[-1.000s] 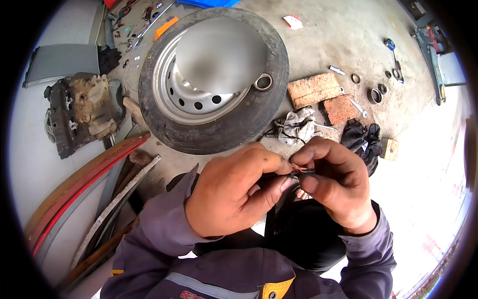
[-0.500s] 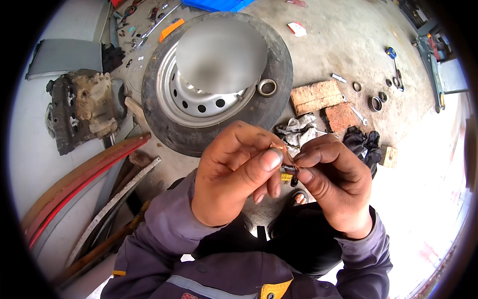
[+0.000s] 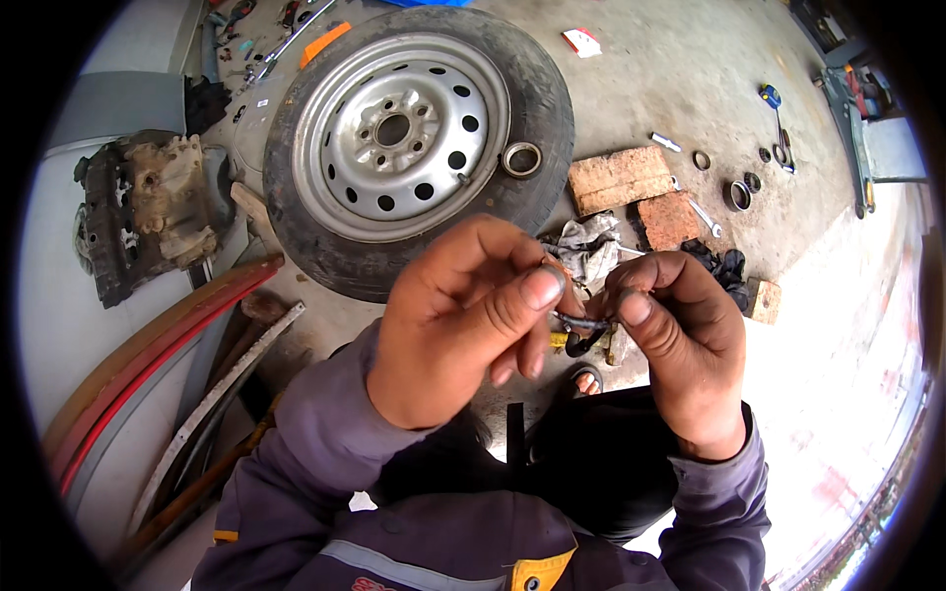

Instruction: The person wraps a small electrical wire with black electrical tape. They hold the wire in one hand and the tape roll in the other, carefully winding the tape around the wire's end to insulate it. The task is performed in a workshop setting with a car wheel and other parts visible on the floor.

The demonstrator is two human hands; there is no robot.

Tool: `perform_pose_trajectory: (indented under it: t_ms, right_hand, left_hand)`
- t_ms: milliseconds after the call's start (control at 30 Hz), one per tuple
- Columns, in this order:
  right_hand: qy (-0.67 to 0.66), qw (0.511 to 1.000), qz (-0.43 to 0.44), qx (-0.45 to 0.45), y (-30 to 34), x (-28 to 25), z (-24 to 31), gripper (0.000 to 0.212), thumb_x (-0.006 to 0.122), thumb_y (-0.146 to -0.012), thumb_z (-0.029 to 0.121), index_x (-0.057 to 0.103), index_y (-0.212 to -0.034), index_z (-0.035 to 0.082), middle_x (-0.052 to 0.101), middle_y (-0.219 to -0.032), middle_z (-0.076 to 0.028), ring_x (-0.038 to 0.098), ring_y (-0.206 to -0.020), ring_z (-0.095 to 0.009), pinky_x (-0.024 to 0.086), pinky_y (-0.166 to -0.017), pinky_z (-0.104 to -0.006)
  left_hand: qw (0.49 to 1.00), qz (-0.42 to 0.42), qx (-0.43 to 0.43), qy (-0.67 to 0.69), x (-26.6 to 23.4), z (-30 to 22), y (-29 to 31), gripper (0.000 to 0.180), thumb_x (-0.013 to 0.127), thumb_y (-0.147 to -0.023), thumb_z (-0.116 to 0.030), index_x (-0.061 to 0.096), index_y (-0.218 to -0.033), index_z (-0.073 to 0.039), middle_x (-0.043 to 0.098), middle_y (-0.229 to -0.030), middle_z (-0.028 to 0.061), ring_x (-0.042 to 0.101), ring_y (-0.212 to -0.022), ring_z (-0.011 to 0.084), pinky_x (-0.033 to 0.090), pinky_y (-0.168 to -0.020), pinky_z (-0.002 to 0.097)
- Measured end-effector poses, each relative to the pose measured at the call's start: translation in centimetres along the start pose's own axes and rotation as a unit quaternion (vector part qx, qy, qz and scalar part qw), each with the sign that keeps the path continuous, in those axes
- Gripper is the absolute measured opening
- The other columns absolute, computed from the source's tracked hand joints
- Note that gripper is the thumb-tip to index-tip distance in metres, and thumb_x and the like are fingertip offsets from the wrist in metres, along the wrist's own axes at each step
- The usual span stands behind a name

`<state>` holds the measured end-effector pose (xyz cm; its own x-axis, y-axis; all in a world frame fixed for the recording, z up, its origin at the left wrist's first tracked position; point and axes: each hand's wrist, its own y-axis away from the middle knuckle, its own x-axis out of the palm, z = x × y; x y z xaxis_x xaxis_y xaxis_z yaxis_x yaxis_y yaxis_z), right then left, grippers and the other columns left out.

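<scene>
- Head view: no box or tray shows; a metal ring (image 3: 521,159) rests on the sidewall of the tyre with a steel wheel (image 3: 419,138) flat on the concrete.
- The left hand (image 3: 463,320) and right hand (image 3: 680,340) pinch a small black rubber strip (image 3: 583,330) between thumbs and fingertips, held above the lap, in front of the tyre.
- Two bricks (image 3: 641,192), a grey rag (image 3: 589,246), a spanner (image 3: 705,219) and a rusty casting (image 3: 148,212) lie around.

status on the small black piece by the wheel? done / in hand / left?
Done: the wheel lies flat on the concrete, a metal ring resting on its tyre.
In hand: left hand and right hand pinch a small curved black part between fingertips, above the lap.
Left: the part is fitted nowhere yet; bearing rings and wrench lie untouched by the bricks.
</scene>
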<state>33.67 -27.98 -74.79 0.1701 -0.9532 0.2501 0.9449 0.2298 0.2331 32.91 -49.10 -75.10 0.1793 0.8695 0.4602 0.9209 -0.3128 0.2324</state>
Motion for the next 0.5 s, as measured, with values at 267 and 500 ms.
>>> perform_pose_trajectory:
  t_ms: [267, 500]
  right_hand:
    - [0.098, 0.994, 0.022, -0.029, -0.7, 0.6, -1.1, 0.014, 0.068, -0.095, -0.001, 0.057, -0.104, -0.003, 0.067, -0.095, -0.008, 0.07, -0.087, -0.013, 0.056, -0.076, -0.0254]
    - [0.08, 0.994, 0.018, -0.073, -2.0, 1.4, -1.8, 0.015, 0.069, -0.091, -0.007, 0.058, -0.102, -0.003, 0.067, -0.117, -0.017, 0.072, -0.092, -0.017, 0.059, -0.08, -0.0285]
  left_hand:
    - [0.971, 0.028, 0.075, -0.226, -0.7, -0.3, -1.2, 0.012, 0.069, -0.097, -0.007, 0.065, -0.104, 0.002, 0.068, -0.093, 0.0046, 0.058, -0.071, 0.0036, 0.043, -0.059, 0.0199]
    - [0.97, 0.045, 0.027, -0.238, -1.2, -0.8, -1.5, 0.036, 0.061, -0.103, -0.017, 0.054, -0.134, 0.001, 0.065, -0.083, 0.0031, 0.056, -0.073, 0.0055, 0.044, -0.066, 0.0221]
